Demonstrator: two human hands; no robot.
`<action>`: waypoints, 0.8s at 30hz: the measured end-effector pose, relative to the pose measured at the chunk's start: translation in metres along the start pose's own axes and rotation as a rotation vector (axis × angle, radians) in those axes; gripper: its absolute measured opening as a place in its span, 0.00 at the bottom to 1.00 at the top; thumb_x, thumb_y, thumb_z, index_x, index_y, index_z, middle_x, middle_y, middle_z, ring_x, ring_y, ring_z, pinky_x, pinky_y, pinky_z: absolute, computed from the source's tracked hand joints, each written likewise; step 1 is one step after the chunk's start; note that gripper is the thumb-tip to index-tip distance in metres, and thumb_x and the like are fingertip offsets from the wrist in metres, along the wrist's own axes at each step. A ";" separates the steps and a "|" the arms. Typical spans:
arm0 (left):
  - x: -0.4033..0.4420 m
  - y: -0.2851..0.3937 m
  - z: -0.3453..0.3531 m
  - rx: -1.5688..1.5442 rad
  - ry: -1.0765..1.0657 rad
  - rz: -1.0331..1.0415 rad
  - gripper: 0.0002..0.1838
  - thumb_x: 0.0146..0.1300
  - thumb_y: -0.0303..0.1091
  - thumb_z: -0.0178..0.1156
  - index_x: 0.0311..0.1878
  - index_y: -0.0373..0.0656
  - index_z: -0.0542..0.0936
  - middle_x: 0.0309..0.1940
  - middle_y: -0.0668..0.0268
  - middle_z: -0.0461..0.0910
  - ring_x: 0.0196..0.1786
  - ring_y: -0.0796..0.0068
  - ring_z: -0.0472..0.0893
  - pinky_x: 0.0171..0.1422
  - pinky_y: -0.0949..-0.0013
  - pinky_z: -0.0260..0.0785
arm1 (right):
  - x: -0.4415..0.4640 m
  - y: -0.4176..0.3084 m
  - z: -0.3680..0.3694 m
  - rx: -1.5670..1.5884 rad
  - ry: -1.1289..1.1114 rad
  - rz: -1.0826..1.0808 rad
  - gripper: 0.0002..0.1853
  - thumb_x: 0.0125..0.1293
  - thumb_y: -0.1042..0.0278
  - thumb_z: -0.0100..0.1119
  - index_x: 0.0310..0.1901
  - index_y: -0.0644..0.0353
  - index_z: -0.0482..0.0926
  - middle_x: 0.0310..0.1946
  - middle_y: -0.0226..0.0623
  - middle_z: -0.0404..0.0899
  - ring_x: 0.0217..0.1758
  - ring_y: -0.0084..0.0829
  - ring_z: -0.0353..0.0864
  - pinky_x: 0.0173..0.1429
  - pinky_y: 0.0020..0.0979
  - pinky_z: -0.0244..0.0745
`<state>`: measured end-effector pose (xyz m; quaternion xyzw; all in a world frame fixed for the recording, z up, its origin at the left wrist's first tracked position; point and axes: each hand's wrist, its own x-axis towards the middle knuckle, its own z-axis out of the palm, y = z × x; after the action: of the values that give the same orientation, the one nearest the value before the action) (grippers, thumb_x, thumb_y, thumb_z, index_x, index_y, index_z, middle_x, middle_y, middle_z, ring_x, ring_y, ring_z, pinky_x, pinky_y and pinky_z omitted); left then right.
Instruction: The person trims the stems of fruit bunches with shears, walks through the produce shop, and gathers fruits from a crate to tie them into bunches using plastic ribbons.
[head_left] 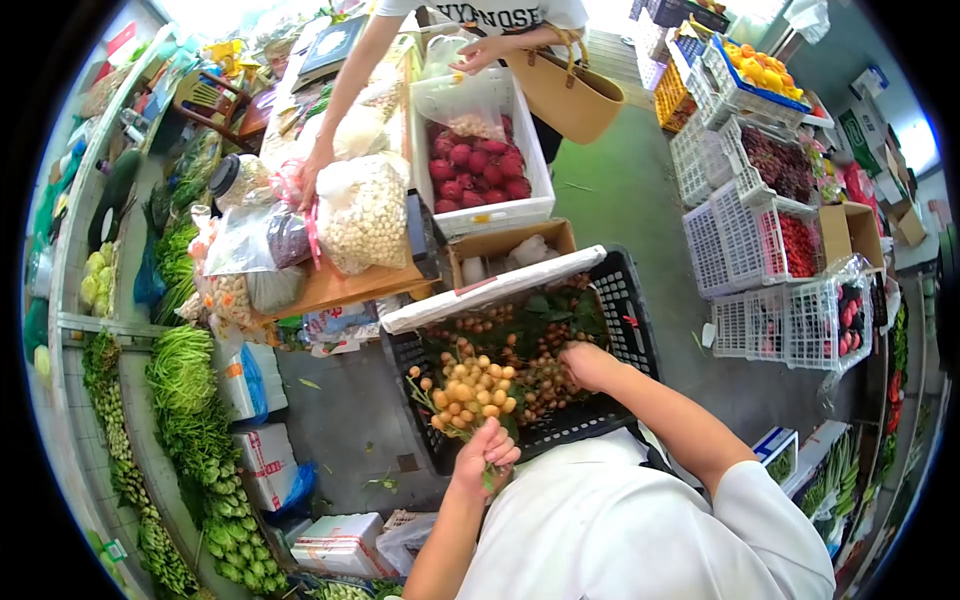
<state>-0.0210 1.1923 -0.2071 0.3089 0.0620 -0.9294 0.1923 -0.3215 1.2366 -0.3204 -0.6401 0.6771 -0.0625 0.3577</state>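
My left hand point(487, 452) is closed round the green stems of a bunch of round yellow-brown fruit point(473, 392), held above the near left part of a black plastic crate point(625, 300). Inside the crate lie more bunches of small brown fruit point(545, 375) with dark green leaves. My right hand point(590, 366) reaches in from the right, and its fingertips are among those bunches, partly hidden. A white foam strip point(490, 290) rests across the crate's far edge.
Another person point(350, 75) stands beyond, one hand on bags on a wooden table point(350, 290), a tan bag point(570, 95) on the other arm. A white box point(500, 215) holds red-purple fruit. Stacked crates point(715, 240) stand right; leafy greens point(185, 390) line the left.
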 end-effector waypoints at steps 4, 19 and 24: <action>-0.004 0.002 -0.004 -0.044 -0.039 0.019 0.16 0.82 0.43 0.52 0.34 0.50 0.71 0.24 0.75 0.69 0.24 0.84 0.67 0.34 0.74 0.60 | -0.016 -0.020 -0.038 0.095 0.152 -0.009 0.12 0.66 0.63 0.59 0.39 0.64 0.86 0.38 0.53 0.87 0.46 0.56 0.85 0.54 0.49 0.79; -0.010 0.003 -0.014 0.126 0.094 0.154 0.11 0.78 0.40 0.59 0.43 0.42 0.78 0.36 0.62 0.80 0.37 0.67 0.80 0.44 0.65 0.75 | -0.091 -0.045 -0.135 0.896 -0.096 0.135 0.17 0.78 0.59 0.60 0.55 0.64 0.86 0.38 0.27 0.86 0.39 0.19 0.77 0.47 0.25 0.75; -0.007 0.002 -0.004 0.300 0.239 0.186 0.12 0.76 0.39 0.61 0.43 0.40 0.80 0.35 0.62 0.82 0.35 0.71 0.81 0.41 0.67 0.77 | -0.104 -0.046 -0.157 1.323 -0.141 0.123 0.13 0.78 0.65 0.61 0.54 0.66 0.85 0.38 0.28 0.82 0.36 0.18 0.73 0.41 0.23 0.70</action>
<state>-0.0127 1.1942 -0.2064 0.4463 -0.0834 -0.8632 0.2207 -0.3804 1.2642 -0.1377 -0.2487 0.5062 -0.4020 0.7213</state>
